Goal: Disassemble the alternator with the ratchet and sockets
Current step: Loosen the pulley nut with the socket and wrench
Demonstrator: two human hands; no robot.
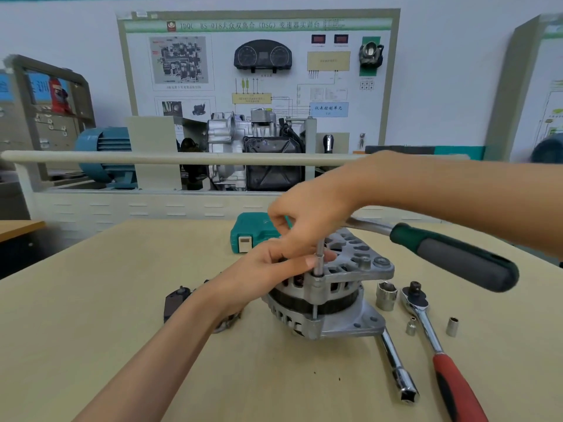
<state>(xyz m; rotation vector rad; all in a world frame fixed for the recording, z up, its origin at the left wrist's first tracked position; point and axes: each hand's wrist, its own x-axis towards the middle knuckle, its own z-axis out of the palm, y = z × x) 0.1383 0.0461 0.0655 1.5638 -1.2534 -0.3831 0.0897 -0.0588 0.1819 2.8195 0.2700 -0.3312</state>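
- I see the grey cast-aluminium alternator (327, 296) standing on the pale wooden tabletop (122, 315), directly beneath both hands.
- My left hand (268, 269) rests against the alternator's upper housing, fingers curled round its rim, thumb beside the slim steel socket extension (319, 260).
- My right hand (307, 217) sits just above the left, fingertips pinching the top of that extension, which stands upright on a through-bolt at the housing's edge.
- A green-and-grey-handled ratchet (451, 254) runs from under the right hand out to the right; I cannot tell whether the hand holds it.
- Right of the hands, on the tabletop: a large chrome socket (386, 295), a red-handled ratchet (432, 345), two small sockets (411, 326) (452, 326), a chrome extension bar (396, 367).
- Beyond the hands lies a green plastic tool case (253, 229); a dark component (175, 303) sits left of the left wrist.
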